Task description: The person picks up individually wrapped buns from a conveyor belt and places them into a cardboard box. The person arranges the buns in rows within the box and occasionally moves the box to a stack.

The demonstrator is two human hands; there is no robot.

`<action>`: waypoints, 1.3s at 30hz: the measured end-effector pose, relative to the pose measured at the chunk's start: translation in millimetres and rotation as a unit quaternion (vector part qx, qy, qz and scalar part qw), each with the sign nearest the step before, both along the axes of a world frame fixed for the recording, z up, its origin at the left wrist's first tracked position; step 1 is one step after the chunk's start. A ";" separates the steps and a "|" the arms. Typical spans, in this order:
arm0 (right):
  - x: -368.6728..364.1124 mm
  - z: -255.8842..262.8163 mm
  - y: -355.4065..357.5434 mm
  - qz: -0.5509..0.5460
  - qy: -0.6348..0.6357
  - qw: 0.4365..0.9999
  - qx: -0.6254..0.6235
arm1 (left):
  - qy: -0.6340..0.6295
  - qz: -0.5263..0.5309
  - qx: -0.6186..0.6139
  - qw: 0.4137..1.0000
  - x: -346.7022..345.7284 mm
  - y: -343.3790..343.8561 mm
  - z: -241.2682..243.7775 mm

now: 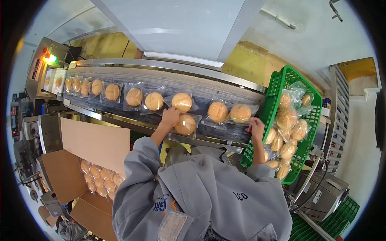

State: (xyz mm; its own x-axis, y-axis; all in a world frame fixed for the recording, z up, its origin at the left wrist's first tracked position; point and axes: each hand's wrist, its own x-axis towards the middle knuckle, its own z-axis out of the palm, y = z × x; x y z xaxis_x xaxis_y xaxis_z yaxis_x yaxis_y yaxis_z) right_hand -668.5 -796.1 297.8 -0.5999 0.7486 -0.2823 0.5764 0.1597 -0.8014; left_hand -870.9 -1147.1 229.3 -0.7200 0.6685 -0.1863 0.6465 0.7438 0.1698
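Bread buns in clear plastic wrappers lie along a dark conveyor belt (150, 120). My left hand (171, 117) touches the wrapping between a round bun (181, 102) at the belt's middle and a second bun (185, 124) nearer to me; whether it grips either is unclear. At the belt's right end, my right hand (256, 126) has its fingers at the wrapper edge of the last bun (240, 113). Just left of that one lies another wrapped bun (217, 111). More wrapped buns, such as this one (112, 92), reach back in a row to the left.
A green plastic crate (315, 120) with several bagged buns stands tilted at the belt's right end. An open cardboard box (96, 132) of wrapped buns is at my left. Metal rails (169, 64) border the belt. A machine with a lit green lamp (50, 58) stands at the far left.
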 end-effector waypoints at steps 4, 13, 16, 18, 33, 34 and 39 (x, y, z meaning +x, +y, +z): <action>14.2 9.5 -32.4 0.099 -0.088 0.938 0.320 | -0.048 0.024 0.213 0.976 6.1 26.6 67.6; -2.2 -67.2 -78.1 0.226 -0.324 0.867 0.303 | -0.143 0.183 0.490 0.840 64.0 -22.2 168.5; -13.0 -124.9 -52.6 0.217 -0.270 0.833 0.431 | -0.258 0.272 0.514 0.771 91.8 -53.9 217.3; -31.0 -136.1 -30.5 0.251 -0.161 0.773 0.560 | -0.078 0.208 0.518 0.826 113.5 -94.7 219.4; -86.5 199.2 -555.6 0.773 0.074 0.595 -0.207 | 0.306 0.700 0.552 0.334 335.3 -383.4 239.6; -77.1 181.9 -582.4 0.802 0.186 0.558 -0.104 | 0.315 0.747 0.471 0.348 346.5 -387.1 231.6; -29.3 57.3 -632.3 0.870 0.218 0.304 0.320 | 0.121 0.821 0.189 0.524 417.2 -391.7 133.0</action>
